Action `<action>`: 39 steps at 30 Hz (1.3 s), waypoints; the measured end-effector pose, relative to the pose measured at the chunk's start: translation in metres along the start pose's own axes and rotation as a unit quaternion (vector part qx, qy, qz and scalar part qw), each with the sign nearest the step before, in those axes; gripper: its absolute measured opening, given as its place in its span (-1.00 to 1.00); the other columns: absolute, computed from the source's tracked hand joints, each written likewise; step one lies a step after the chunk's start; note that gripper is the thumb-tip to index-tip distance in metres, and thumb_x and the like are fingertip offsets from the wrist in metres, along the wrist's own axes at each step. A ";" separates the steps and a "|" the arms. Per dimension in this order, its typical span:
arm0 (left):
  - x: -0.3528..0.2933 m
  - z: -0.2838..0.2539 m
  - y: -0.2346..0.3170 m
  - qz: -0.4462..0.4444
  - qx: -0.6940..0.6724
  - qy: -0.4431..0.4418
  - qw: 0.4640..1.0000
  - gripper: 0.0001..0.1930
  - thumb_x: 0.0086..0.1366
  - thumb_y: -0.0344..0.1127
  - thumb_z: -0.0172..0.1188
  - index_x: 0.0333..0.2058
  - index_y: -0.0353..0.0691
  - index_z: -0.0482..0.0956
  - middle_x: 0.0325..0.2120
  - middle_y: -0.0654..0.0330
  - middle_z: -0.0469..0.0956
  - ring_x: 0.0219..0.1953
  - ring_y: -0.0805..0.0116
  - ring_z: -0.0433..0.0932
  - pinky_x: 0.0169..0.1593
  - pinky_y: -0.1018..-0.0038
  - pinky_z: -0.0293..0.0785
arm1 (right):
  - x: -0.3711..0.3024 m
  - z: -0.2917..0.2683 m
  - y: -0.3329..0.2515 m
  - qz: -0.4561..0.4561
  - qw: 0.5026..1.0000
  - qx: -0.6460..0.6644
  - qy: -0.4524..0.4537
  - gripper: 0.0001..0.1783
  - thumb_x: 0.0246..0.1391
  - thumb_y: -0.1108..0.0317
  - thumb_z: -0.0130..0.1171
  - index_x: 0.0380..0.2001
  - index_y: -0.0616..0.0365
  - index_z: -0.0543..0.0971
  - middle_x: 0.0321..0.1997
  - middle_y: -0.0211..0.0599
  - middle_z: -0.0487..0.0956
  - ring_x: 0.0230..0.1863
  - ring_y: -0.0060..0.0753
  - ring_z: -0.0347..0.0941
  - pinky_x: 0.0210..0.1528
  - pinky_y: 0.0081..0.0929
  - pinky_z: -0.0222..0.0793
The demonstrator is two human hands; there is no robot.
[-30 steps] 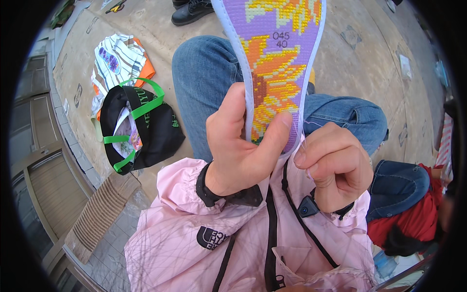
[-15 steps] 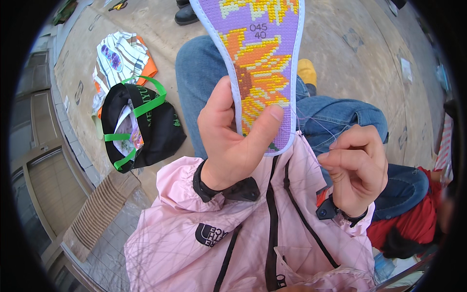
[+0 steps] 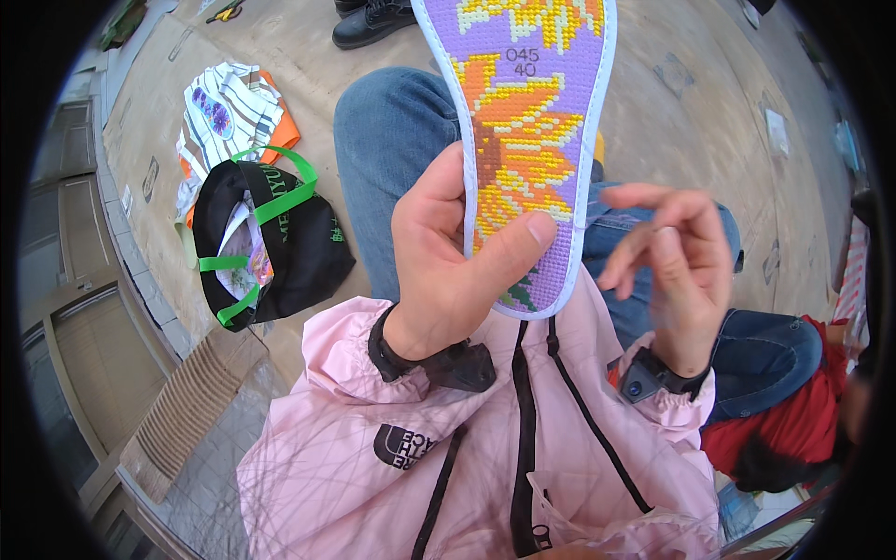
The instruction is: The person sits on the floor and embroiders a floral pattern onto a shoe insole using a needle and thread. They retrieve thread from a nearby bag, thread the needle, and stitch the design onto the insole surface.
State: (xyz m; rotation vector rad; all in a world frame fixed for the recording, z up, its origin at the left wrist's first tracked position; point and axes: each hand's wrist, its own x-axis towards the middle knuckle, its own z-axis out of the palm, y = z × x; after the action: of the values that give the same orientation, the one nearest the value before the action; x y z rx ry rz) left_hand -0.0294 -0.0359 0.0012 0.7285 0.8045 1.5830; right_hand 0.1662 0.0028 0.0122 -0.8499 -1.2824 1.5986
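Note:
A cross-stitched insole [image 3: 527, 159] with yellow and orange flowers on purple and a pale edging stands upright in front of me, its narrower end low and its top cut off by the frame. My left hand [image 3: 448, 266] grips its left side, thumb across the stitched face, fingers hidden behind. Just right of the insole, my right hand [image 3: 686, 266] is raised, its index finger stretched toward the edging and the fingers apart, slightly blurred. No needle can be made out in it. Black straps with small devices circle both wrists, below the pink jacket [image 3: 467, 448] cuffs.
A black bag [image 3: 313, 247] with green handles stands open at left, with printed items inside. Beyond it lies a striped cloth [image 3: 238, 107] with a purple-flowered piece on it. Black shoes [image 3: 373, 23] show at the top; a person in red [image 3: 770, 443] sits close on the right.
The insole and my left hand have shifted a little right and the insole slightly down. My right hand has gone from pinching a thread to spread fingers, turned upward.

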 end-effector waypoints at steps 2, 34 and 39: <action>-0.002 0.000 0.002 0.000 -0.001 -0.007 1.000 -0.56 0.22 -0.53 0.25 0.07 -0.44 0.40 -0.11 0.15 0.59 -0.15 0.52 0.57 -0.07 0.56 0.49 | 0.004 0.022 0.017 0.089 0.987 0.122 -0.059 -0.85 0.34 0.36 -0.02 -0.17 0.21 0.31 -0.22 -0.15 0.49 -0.50 -0.56 0.46 -0.50 -0.67 0.30; -0.003 0.003 0.007 0.052 0.088 0.028 0.994 -0.64 0.23 -0.53 0.23 0.00 -0.44 0.42 -0.15 0.17 0.58 -0.18 0.58 0.53 -0.11 0.60 0.46 | -0.005 0.047 -0.017 -0.216 0.883 -0.409 0.084 -0.71 -0.21 0.74 0.35 -0.33 0.24 0.69 -0.46 -0.28 0.43 -0.53 -0.48 0.35 -0.53 -0.61 0.21; -0.002 0.005 0.003 0.130 0.176 0.033 0.975 -0.65 0.21 -0.51 0.25 -0.04 -0.45 0.43 -0.24 0.18 0.61 -0.26 0.59 0.54 -0.19 0.63 0.47 | -0.003 0.053 -0.014 -0.218 0.874 -0.425 0.092 -0.69 -0.26 0.75 0.33 -0.35 0.26 0.68 -0.52 -0.25 0.42 -0.56 -0.43 0.36 -0.56 -0.59 0.21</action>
State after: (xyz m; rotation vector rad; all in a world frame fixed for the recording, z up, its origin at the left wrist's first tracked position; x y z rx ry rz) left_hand -0.0268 -0.0378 0.0063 1.0760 1.0911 1.7234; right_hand 0.1228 -0.0182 0.0383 -1.0852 -1.8956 0.5361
